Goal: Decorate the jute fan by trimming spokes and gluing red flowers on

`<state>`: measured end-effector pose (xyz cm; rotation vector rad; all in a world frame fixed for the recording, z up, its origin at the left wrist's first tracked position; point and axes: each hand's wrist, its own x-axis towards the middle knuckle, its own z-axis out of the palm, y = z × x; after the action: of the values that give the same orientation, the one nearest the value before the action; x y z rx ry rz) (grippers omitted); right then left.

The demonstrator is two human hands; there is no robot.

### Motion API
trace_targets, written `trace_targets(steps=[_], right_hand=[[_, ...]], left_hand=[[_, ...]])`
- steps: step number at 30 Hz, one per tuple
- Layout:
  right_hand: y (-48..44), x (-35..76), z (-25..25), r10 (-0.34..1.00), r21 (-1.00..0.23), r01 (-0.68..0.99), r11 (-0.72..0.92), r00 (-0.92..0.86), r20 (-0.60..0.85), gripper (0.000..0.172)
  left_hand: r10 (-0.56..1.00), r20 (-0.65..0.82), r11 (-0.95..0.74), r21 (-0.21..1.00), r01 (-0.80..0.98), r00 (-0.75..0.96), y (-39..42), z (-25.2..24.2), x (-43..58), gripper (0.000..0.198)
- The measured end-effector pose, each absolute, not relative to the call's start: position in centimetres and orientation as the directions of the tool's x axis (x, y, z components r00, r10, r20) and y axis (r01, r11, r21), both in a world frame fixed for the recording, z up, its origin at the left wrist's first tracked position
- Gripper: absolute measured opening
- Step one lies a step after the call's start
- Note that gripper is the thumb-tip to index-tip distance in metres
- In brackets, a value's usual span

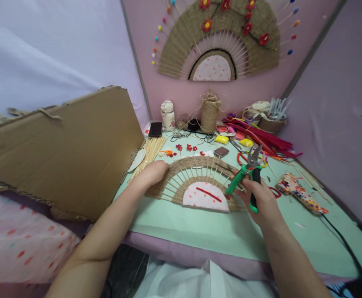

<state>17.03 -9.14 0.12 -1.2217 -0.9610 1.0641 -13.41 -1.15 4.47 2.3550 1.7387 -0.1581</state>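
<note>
On the table (pixel 181 221) directly in front of you, the fan (pixel 196 179) lies flat, spread between your two hands. Expect it to be light and springy: the woven bands should flex slightly, while the thin sticks bridging them are probably the fragile part and may snap or work loose under pressure. Take hold at either end of the outer band (pixel 181 165), where the rough weave should resist slipping; do not lift by the bare sticks. A red strip (pixel 208 195) lies across the half-round panel (pixel 196 201); whether it is fixed cannot be told.

Check orientation: the fan's long axis runs left to right across your front, its right end slightly nearer you. The arched edge faces away; the straight edge faces you.

Your left hand (pixel 156 171) is at the left end of the outer band. Its fingertips are hidden, so you cannot tell whether it grips or merely rests. Your right hand (pixel 260 194) grasps the green-handled shears (pixel 239 179) near the fan's right end. Treat the shears as the stiffer, heavier item and hold them by the handles. Their blades are parted and point away from you.
</note>
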Motion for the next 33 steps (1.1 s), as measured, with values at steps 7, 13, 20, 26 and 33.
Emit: trace_targets(steps=[7, 13, 20, 26, 33], right_hand=[[-9.4, 17.2, 0.7, 0.971, -0.957, -0.289, -0.024, 0.22, -0.091, 0.026], [-9.5, 17.1, 0.6, 0.98, -0.962, -0.271, -0.032, 0.181, -0.084, 0.027], [-9.4, 17.2, 0.3, 0.98, -0.96, -0.278, -0.023, 0.183, -0.076, 0.032], [-9.4, 17.5, 0.2, 0.981, -0.975, -0.221, -0.011, 0.187, -0.054, 0.035], [-9.8, 17.3, 1.2, 0.99, -0.992, -0.12, 0.028, 0.142, 0.011, 0.034]], left_hand=[[0.926, -0.121, -0.344, 0.11, 0.932, 0.357, -2.4, 3.5, -13.3, 0.036], [0.946, -0.075, -0.305, 0.117, 0.945, 0.314, -1.1, 3.1, -13.7, 0.028], [0.949, 0.078, -0.314, 0.257, 0.914, 0.304, 1.0, 2.3, -11.4, 0.023], [0.947, 0.084, -0.321, 0.324, 0.89, 0.31, 1.5, 0.9, -11.5, 0.022], [0.933, 0.201, -0.351, 0.321, 0.88, 0.299, 1.3, 1.8, -12.0, 0.021]])
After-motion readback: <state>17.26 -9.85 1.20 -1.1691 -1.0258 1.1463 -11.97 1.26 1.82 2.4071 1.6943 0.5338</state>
